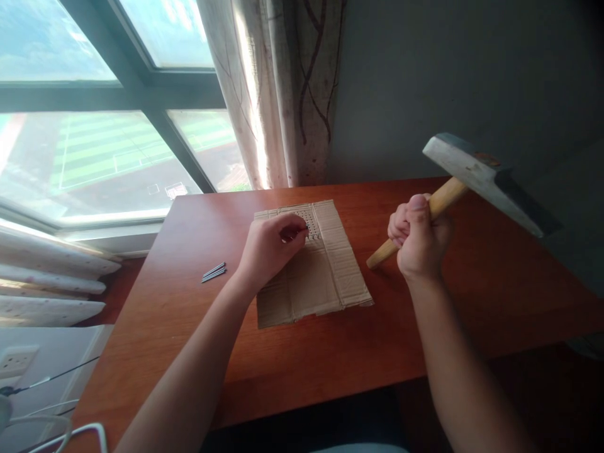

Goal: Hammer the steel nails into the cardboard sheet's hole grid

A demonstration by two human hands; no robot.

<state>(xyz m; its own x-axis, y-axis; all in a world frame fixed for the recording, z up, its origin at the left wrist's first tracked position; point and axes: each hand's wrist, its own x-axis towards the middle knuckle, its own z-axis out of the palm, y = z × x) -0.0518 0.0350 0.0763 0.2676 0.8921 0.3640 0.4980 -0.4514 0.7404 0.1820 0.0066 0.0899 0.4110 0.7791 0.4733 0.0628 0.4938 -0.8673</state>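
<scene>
My left hand [271, 248] rests on a flat piece of cardboard [325, 277] on the wooden table [330, 352], its fingers pinched on a thin dark nail [302, 230] over a patch of small holes or nail heads [310, 223]. My right hand [418, 242] is closed in a fist round the wooden handle of a hammer [486, 179]. The hammer is raised above the table to the right of the cardboard, its grey metal head up at the right.
A few loose nails [214, 272] lie on the table left of my left hand. A window [108, 145] and a patterned curtain [287, 94] stand behind the table. White cables [70, 434] and a wall socket [16, 360] sit at the lower left.
</scene>
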